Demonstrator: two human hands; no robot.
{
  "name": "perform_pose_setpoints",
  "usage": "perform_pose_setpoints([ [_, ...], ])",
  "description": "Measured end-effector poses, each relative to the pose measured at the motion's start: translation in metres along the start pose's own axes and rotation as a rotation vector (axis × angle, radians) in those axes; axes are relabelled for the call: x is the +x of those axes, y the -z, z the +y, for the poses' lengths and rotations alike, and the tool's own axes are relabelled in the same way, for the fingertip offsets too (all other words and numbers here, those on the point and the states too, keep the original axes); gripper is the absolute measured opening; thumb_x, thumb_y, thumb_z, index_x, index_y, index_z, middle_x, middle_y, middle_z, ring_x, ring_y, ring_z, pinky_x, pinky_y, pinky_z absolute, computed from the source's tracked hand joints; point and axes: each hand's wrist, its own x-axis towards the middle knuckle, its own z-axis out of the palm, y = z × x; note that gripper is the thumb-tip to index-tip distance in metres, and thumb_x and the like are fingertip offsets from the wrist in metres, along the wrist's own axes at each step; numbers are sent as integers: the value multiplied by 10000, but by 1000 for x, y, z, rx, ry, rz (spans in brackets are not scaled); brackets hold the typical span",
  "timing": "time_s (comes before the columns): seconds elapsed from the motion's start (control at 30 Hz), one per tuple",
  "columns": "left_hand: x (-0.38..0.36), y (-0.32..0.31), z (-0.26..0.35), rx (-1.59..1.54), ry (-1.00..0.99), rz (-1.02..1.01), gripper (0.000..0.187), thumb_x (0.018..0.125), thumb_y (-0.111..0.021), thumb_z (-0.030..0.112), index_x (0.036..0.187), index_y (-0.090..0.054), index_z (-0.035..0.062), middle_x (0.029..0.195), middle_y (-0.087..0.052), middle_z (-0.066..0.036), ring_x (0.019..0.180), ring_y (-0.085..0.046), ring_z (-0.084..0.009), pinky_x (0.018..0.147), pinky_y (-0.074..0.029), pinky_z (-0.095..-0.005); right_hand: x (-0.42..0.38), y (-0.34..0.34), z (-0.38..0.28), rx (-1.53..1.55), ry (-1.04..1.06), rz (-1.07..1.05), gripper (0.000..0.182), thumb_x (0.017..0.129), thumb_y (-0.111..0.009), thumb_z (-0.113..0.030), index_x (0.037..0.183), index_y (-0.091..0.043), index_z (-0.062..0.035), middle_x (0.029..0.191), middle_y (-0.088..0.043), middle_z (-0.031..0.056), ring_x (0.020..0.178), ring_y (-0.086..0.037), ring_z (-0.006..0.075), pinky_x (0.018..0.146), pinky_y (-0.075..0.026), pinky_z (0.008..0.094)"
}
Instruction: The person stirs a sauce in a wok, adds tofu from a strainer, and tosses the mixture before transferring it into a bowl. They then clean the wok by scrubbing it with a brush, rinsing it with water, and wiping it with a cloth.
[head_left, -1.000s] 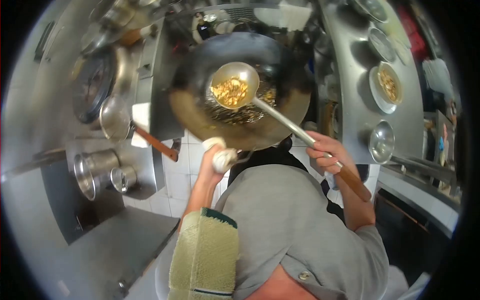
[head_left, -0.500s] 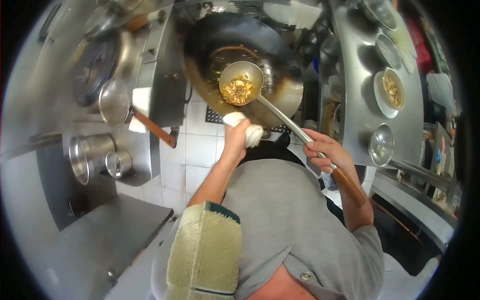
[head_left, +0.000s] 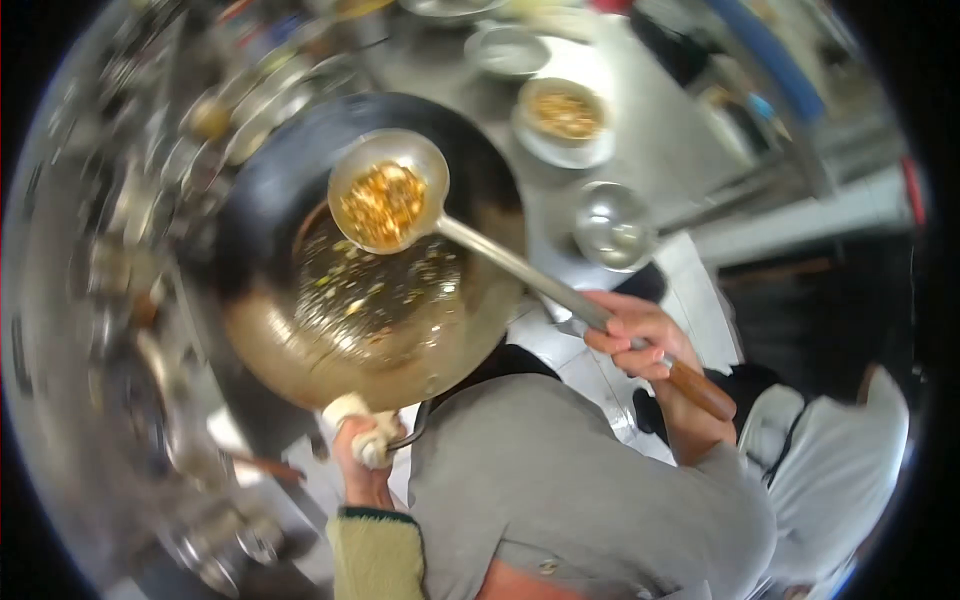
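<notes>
Wok (head_left: 475,195) nearer the steel counter (head_left: 645,105)

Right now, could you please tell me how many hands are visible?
2: the left hand grips a cloth at the wok's handle; the right hand holds the ladle above the wok. No others show.

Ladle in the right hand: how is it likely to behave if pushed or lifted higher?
The ladle looks stiff, having a long, straight metal shaft. It is probably front-heavy, since its wide head carries chopped food far from the right hand. If tipped, it would likely spill, because the head is open.
</notes>
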Motion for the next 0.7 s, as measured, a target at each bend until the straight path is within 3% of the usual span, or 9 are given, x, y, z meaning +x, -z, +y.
perform_pose_setpoints([
  [0.07, 17, -27, -1, 72, -45, -38, 328, 750, -532, 182, 1015, -551, -10, 842, -624, -169, 708, -614, -285, 601, -518, -400, -28, -3, -20, -149, 240, 54, 625, 945, -490, -52, 1507, -217, -42, 768, -394, 35, 378, -333, 13, 253, -285, 168],
  [0.13, 43, -37, -11, 37, -81, 50, 209, 746, -524, 117, 922, -529, 5, 832, -615, -181, 715, -632, -322, 618, -529, -447, -35, 17, -46, -282, 420, 82, 611, 942, -499, -52, 1500, -250, -39, 762, -408, 28, 390, -354, 20, 267, -303, 175],
  [0.23, 50, -29, 1, 111, -100, 43, 154, 790, -509, 144, 865, -533, 11, 790, -618, -179, 711, -640, -311, 630, -543, -428, -14, 12, -52, -605, 594, 349, 598, 928, -502, -42, 1487, -290, -32, 698, -429, 5, 399, -376, 36, 299, -338, 201],
  [0.33, 60, -60, 0, 96, -80, 72, 195, 815, -504, 174, 899, -544, 3, 790, -625, -175, 691, -635, -292, 631, -537, -384, 8, 40, -103, -837, 606, 513, 616, 905, -520, -27, 1480, -299, -1, 659, -433, -20, 412, -382, 35, 316, -344, 205],
  [0.47, 57, -77, -1, 95, -54, 116, 239, 821, -512, 192, 979, -540, 15, 834, -632, -161, 695, -627, -278, 629, -518, -363, 29, 64, -132, -926, 595, 654, 636, 891, -521, -31, 1481, -289, 7, 596, -438, -20, 402, -388, 63, 344, -375, 230],
  [0.6, 54, -91, -15, 78, -92, 241, 258, 796, -533, 184, 1006, -536, 33, 848, -627, -150, 700, -629, -274, 598, -521, -367, 27, 72, -148, -1098, 565, 819, 637, 907, -509, -36, 1499, -275, -18, 567, -437, -3, 401, -411, 88, 364, -385, 259],
  [0.63, 52, -97, -17, 53, -103, 279, 263, 777, -535, 170, 998, -533, 26, 837, -622, -153, 689, -629, -283, 589, -527, -381, 24, 78, -150, -1097, 554, 861, 645, 902, -527, -49, 1503, -291, -48, 606, -487, 21, 423, -437, 94, 377, -391, 259],
  [0.7, 48, -100, -24, 6, -112, 351, 286, 757, -536, 163, 1005, -524, 19, 838, -620, -150, 683, -627, -281, 573, -533, -387, 22, 96, -150, -1269, 642, 927, 653, 871, -560, -62, 1479, -325, -22, 718, -598, 112, 571, -565, 179, 573, -474, 291],
])
